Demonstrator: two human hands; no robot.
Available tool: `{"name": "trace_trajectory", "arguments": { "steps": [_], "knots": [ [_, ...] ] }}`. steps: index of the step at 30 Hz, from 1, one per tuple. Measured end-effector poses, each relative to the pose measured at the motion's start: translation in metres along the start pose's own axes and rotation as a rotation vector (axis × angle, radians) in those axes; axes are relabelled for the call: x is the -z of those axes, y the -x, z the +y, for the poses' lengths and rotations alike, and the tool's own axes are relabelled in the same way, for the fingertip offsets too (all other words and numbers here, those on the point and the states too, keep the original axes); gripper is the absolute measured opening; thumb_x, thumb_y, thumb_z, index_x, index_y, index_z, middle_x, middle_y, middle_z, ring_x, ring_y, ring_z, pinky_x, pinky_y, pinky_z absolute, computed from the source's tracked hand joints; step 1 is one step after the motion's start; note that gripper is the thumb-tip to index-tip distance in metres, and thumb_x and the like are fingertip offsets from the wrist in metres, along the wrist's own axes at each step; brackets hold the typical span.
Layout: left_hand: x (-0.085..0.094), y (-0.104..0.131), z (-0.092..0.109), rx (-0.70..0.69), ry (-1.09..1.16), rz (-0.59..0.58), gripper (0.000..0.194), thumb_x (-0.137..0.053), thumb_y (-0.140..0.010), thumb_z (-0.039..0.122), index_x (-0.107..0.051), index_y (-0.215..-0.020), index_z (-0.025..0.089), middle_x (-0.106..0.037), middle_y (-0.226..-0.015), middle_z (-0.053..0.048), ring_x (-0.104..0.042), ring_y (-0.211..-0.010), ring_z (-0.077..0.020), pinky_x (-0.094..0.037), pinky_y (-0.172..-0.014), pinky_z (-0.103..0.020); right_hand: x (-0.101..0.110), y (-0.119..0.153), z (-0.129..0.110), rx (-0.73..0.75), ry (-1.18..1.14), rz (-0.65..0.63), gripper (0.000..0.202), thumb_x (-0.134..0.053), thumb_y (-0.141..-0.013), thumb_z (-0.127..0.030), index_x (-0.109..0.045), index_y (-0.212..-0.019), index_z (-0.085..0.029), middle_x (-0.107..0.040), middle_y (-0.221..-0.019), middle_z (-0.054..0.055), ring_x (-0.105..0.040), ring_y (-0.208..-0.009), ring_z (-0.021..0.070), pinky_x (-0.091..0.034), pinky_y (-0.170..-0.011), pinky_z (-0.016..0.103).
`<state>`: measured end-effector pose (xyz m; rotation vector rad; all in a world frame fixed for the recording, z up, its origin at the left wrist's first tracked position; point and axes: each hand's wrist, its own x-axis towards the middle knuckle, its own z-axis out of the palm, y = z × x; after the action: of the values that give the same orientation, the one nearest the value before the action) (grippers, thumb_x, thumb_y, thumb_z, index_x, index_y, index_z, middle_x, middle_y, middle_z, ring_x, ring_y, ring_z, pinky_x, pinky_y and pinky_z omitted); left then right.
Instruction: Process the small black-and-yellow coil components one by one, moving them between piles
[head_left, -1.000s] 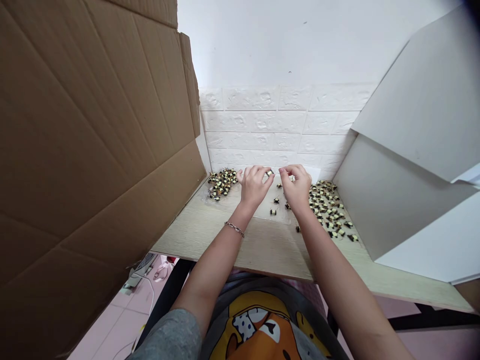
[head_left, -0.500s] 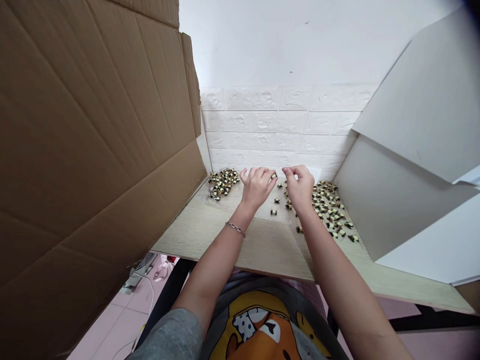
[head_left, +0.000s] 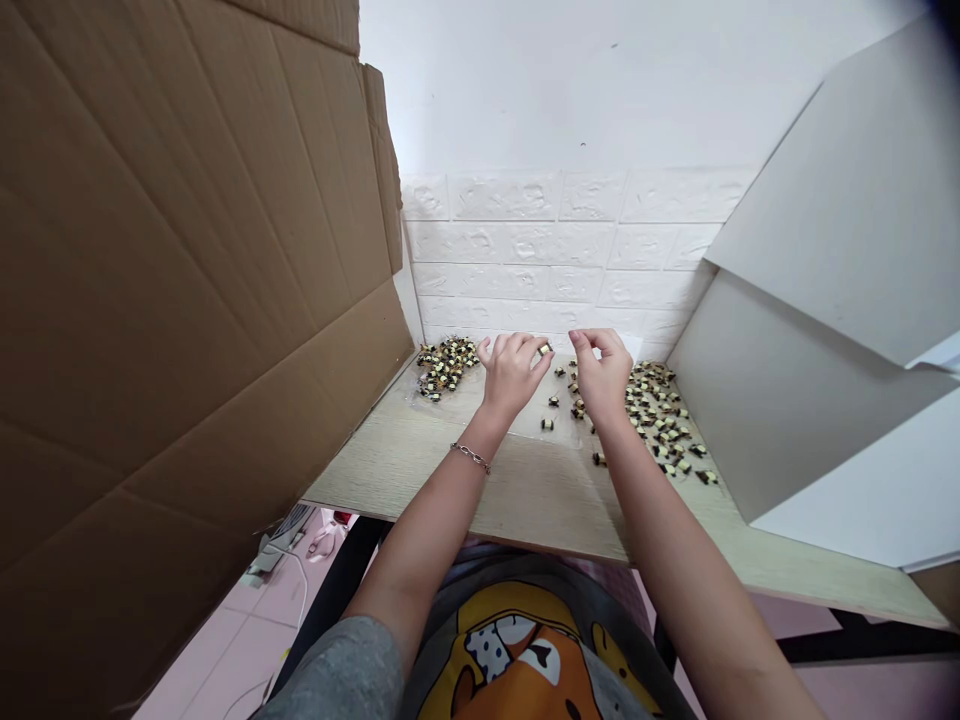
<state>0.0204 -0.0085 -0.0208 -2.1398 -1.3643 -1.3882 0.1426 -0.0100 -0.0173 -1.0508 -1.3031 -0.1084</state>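
Note:
Above the far part of the table, my left hand [head_left: 513, 372] pinches a small transformer coil [head_left: 544, 349], a black bobbin wrapped in yellow tape, between thumb and fingertips. My right hand [head_left: 604, 372] is level with it, a short gap to the right, thumb and forefinger pressed together. Whatever those fingertips hold, if anything, is too fine to make out. Below the hands a few single coils [head_left: 547, 424] lie on clear plastic. One heap of coils [head_left: 444, 368] is beyond my left hand, and a wider spread of coils [head_left: 666, 420] extends right of my right wrist.
A tall cardboard sheet [head_left: 300, 330] walls off the left of the wooden table [head_left: 420, 470]. White panels [head_left: 810, 400] stand along the right, and a white brick-patterned wall [head_left: 525, 245] closes the back. Cables [head_left: 292, 550] lie on the floor at lower left.
My right hand has shifted slightly right and up, widening the gap between the hands. The coil has turned a little in my left fingertips.

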Motion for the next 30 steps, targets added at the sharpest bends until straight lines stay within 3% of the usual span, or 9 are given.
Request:
{"name": "trace_trajectory", "arguments": {
  "steps": [14, 30],
  "knots": [
    [0.0006, -0.0017, 0.0006, 0.077, 0.038, 0.031, 0.016, -0.049, -0.078, 0.036, -0.059, -0.088, 0.029, -0.062, -0.092, 0.001, -0.05, -0.093, -0.0154, -0.017, -0.093, -0.037, -0.0014, 0.0011, -0.0024, 0.002, 0.033, -0.073, 0.016, -0.051, -0.075, -0.03, -0.062, -0.072, -0.019, -0.061, -0.074, 0.001, -0.052, -0.066, 0.0128, -0.039, -0.072, 0.031],
    [0.004, -0.0019, 0.0054, 0.078, 0.083, 0.061, 0.016, -0.051, -0.077, 0.038, -0.058, -0.087, 0.028, -0.063, -0.091, 0.003, -0.051, -0.092, -0.0146, -0.017, -0.092, -0.037, 0.0014, 0.0024, -0.0087, 0.053, 0.022, -0.027, 0.018, -0.052, -0.075, -0.034, -0.061, -0.069, -0.02, -0.06, -0.07, -0.001, -0.053, -0.066, 0.0123, -0.037, -0.075, 0.033]
  ]
}}
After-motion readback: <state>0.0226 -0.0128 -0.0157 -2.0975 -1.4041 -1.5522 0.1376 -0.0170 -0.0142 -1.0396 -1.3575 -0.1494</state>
